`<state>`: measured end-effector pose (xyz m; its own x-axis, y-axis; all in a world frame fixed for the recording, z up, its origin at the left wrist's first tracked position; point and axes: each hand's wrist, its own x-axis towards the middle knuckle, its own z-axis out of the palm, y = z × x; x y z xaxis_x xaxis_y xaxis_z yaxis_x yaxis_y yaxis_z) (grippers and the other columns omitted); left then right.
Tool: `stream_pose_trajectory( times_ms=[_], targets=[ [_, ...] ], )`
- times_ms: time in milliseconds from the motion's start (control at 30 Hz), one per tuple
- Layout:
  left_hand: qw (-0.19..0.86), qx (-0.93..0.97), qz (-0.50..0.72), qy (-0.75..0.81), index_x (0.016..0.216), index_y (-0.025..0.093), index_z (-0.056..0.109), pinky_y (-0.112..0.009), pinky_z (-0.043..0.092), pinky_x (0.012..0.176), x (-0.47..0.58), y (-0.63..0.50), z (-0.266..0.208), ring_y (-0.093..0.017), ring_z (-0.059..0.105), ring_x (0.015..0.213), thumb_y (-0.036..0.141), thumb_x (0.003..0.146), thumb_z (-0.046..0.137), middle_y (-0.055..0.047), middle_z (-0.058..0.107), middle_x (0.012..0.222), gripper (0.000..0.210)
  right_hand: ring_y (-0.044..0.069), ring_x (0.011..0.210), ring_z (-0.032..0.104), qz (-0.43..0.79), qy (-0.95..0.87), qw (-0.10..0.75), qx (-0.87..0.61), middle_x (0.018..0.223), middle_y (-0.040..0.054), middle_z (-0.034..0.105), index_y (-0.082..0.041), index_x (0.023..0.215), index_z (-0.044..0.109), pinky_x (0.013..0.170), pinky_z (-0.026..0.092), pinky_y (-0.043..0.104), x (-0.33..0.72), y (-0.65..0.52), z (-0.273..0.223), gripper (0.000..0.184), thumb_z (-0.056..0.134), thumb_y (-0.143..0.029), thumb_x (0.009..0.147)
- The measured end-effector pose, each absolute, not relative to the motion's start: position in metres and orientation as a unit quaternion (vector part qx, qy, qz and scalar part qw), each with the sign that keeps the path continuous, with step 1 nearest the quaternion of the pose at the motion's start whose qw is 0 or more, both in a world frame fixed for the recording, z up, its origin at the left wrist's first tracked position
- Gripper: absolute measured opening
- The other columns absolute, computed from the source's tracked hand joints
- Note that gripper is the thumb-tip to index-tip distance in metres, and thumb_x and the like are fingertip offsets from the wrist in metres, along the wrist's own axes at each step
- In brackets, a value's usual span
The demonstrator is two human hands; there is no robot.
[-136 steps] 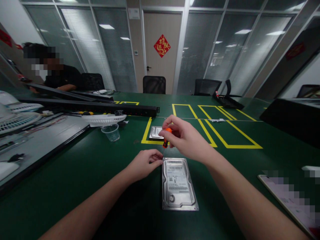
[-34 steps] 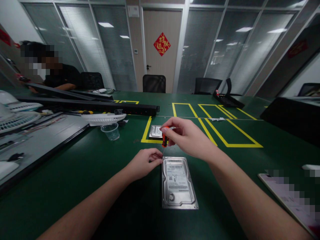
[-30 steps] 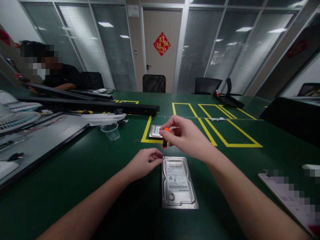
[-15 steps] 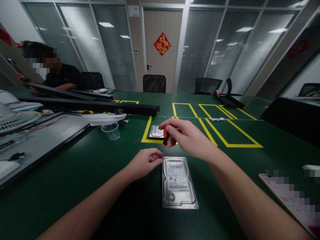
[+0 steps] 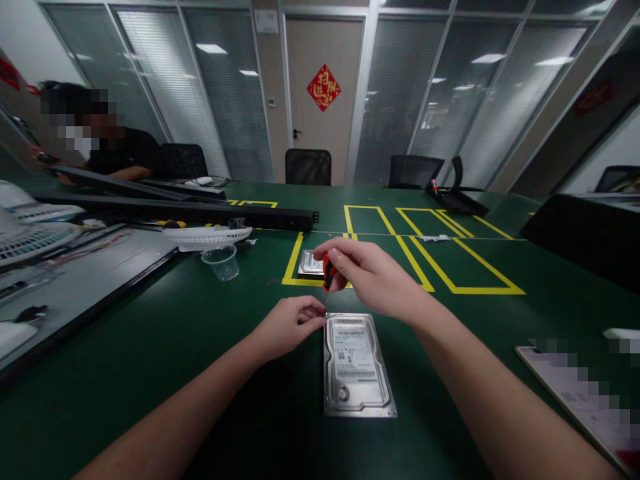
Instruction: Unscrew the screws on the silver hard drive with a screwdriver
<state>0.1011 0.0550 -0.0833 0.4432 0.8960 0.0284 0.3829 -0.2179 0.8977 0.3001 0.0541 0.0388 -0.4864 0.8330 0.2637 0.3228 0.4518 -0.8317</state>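
Note:
A silver hard drive (image 5: pixel 352 363) lies label up on the green table in front of me. Above its far left corner, my right hand (image 5: pixel 367 270) is closed around the orange-and-black handle of a screwdriver (image 5: pixel 328 271). Its thin shaft points down at that corner, where the tip is too small to make out. My left hand (image 5: pixel 290 327) has thumb and fingers bent together at the same corner, against the drive's edge. Partly hidden behind my right hand is a second hard drive (image 5: pixel 311 263), inside a yellow tape outline.
A clear plastic cup (image 5: pixel 221 264) and a white basket (image 5: pixel 207 236) stand to the left, near a long black bar (image 5: pixel 250 217) and a grey panel (image 5: pixel 100 267). At right lies a phone (image 5: pixel 565 393). Another person (image 5: pixel 120 153) sits at far left.
The screwdriver handle has turned and tilted slightly in my right hand, and its fingers have shifted a little to the left. My left hand and the hard drive stay in place.

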Motion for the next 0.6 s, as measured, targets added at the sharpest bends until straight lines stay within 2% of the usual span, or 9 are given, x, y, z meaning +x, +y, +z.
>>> stream_pose_trajectory(
  times_ms=[100, 200, 300, 400, 467, 600],
  targets=[
    [0.442, 0.726, 0.288, 0.441, 0.105, 0.014, 0.075, -0.036, 0.061, 0.085, 0.1009, 0.0553, -0.0842, -0.024, 0.077, 0.091, 0.028, 0.089, 0.073, -0.01, 0.081, 0.101, 0.021, 0.014, 0.066, 0.069, 0.368, -0.772, 0.35, -0.382, 0.079, 0.0012, 0.067, -0.018, 0.115, 0.068, 0.064, 0.054, 0.028, 0.3007, 0.0537, 0.0388, 0.027, 0.043, -0.025, 0.108],
    [0.441, 0.726, 0.286, 0.443, 0.106, 0.014, 0.075, -0.036, 0.061, 0.085, 0.1005, 0.0555, -0.0839, -0.023, 0.077, 0.092, 0.027, 0.089, 0.072, -0.01, 0.081, 0.102, 0.021, 0.014, 0.065, 0.069, 0.367, -0.759, 0.363, -0.395, 0.082, 0.001, 0.069, -0.019, 0.103, 0.066, 0.06, 0.055, 0.028, 0.3006, 0.052, 0.0386, 0.017, 0.059, -0.034, 0.102],
    [0.443, 0.725, 0.285, 0.444, 0.106, 0.014, 0.074, -0.036, 0.061, 0.085, 0.1001, 0.0555, -0.0831, -0.023, 0.077, 0.093, 0.027, 0.089, 0.072, -0.01, 0.081, 0.103, 0.021, 0.014, 0.067, 0.069, 0.361, -0.759, 0.375, -0.391, 0.087, 0.0007, 0.069, -0.02, 0.1, 0.063, 0.059, 0.054, 0.027, 0.3001, 0.0514, 0.038, 0.018, 0.068, -0.037, 0.097],
    [0.443, 0.726, 0.285, 0.442, 0.107, 0.014, 0.074, -0.036, 0.061, 0.086, 0.1002, 0.0556, -0.0829, -0.024, 0.077, 0.093, 0.026, 0.09, 0.072, -0.01, 0.081, 0.103, 0.021, 0.012, 0.066, 0.065, 0.356, -0.772, 0.378, -0.367, 0.086, -0.0013, 0.065, -0.021, 0.097, 0.063, 0.06, 0.054, 0.026, 0.3002, 0.0523, 0.038, 0.013, 0.061, -0.033, 0.101],
    [0.443, 0.726, 0.287, 0.441, 0.107, 0.014, 0.074, -0.036, 0.061, 0.086, 0.1004, 0.0557, -0.0833, -0.024, 0.077, 0.093, 0.026, 0.09, 0.072, -0.01, 0.081, 0.103, 0.021, 0.012, 0.065, 0.064, 0.36, -0.78, 0.361, -0.362, 0.081, -0.0015, 0.063, -0.02, 0.097, 0.065, 0.061, 0.054, 0.026, 0.3008, 0.0535, 0.0383, 0.017, 0.055, -0.031, 0.104],
    [0.443, 0.726, 0.287, 0.442, 0.107, 0.014, 0.074, -0.036, 0.061, 0.086, 0.1007, 0.0559, -0.0846, -0.024, 0.077, 0.093, 0.026, 0.09, 0.073, -0.01, 0.081, 0.103, 0.021, 0.014, 0.068, 0.067, 0.371, -0.783, 0.339, -0.365, 0.079, 0.0007, 0.067, -0.018, 0.117, 0.068, 0.066, 0.054, 0.028, 0.3019, 0.0554, 0.0377, 0.029, 0.042, -0.026, 0.108]
  ],
)
